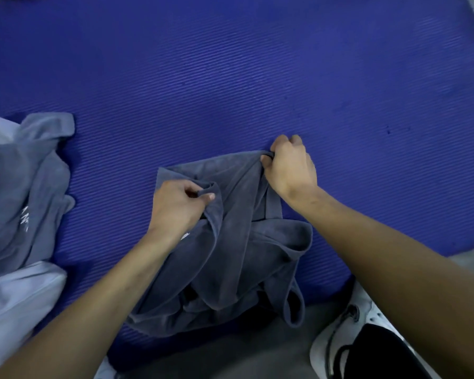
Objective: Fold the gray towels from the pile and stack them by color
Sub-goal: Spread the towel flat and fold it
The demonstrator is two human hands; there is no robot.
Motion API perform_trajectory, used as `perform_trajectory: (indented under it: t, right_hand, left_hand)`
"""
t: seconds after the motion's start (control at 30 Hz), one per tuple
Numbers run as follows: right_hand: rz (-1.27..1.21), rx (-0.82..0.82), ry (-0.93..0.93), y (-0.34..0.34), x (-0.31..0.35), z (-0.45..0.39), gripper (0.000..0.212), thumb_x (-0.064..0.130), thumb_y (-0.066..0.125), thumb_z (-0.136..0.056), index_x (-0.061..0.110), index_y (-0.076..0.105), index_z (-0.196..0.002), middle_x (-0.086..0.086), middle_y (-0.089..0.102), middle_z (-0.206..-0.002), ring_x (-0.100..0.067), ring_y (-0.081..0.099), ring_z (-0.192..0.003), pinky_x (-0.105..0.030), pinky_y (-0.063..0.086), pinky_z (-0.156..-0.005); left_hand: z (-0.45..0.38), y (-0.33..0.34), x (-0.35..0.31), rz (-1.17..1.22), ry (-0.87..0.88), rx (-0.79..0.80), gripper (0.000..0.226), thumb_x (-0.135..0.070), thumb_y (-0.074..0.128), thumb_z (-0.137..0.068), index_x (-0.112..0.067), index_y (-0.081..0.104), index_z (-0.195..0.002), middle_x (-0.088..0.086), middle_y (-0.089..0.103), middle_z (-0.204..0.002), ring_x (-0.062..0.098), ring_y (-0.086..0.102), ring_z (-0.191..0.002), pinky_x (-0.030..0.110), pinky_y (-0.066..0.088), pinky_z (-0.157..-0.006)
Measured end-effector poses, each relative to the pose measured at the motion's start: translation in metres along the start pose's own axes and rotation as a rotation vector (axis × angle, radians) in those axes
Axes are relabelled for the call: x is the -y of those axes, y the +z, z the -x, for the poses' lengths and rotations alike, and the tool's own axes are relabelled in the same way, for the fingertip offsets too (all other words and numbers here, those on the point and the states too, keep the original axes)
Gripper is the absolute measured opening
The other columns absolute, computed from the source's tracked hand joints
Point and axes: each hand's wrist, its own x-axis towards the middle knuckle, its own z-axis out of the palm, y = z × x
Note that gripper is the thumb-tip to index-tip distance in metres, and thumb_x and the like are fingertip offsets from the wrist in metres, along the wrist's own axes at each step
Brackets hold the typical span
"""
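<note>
towel in hand, unfolded.
your left hand (pixel 177 207) and right hand (pixel 289 168) each pinch the soft, limp towel (pixel 238 242); take its corners, or it will sag and bunch.

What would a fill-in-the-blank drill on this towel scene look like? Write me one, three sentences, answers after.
1. Both hands grip the crumpled dark gray towel, which lies on a ribbed mat coloured ____.
2. The pile of unfolded towels lies on the person's ____ side.
3. The right hand pinches the towel's far edge, while the ____ hand grips a fold nearer its middle.

Missing words: blue; left; left
</note>
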Motion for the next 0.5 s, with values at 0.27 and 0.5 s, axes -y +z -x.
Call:
perform_trajectory:
  t: [0.27, 0.5]
  right_hand:
    - [0.096, 0.194, 0.01, -0.026, 0.017, 0.005, 0.008, 0.014, 0.051, -0.096, 0.007, 0.047, -0.099, -0.016, 0.056, -0.108, -0.034, 0.056, -0.092, -0.037, 0.039, -0.069]
    - [0.295, 0.245, -0.122, -0.129, 0.077, 0.068, 0.009, 0.007, 0.049, -0.091, 0.011, 0.054, -0.084, -0.004, 0.05, -0.08, -0.019, 0.048, -0.064, -0.026, 0.035, -0.051]
  left_hand:
    - [0.006, -0.001, 0.002, 0.065, 0.008, -0.003, 0.017, -0.025, 0.079, -0.083, -0.013, 0.068, -0.078, -0.007, 0.064, -0.067, -0.001, 0.056, -0.056, 0.01, 0.041, -0.053]
    - [0.049, -0.085, -0.042, -0.039, 0.106, -0.002, 0.027, -0.025, 0.082, -0.078, -0.017, 0.061, -0.064, -0.006, 0.06, -0.064, 0.011, 0.055, -0.064, 0.02, 0.037, -0.054]
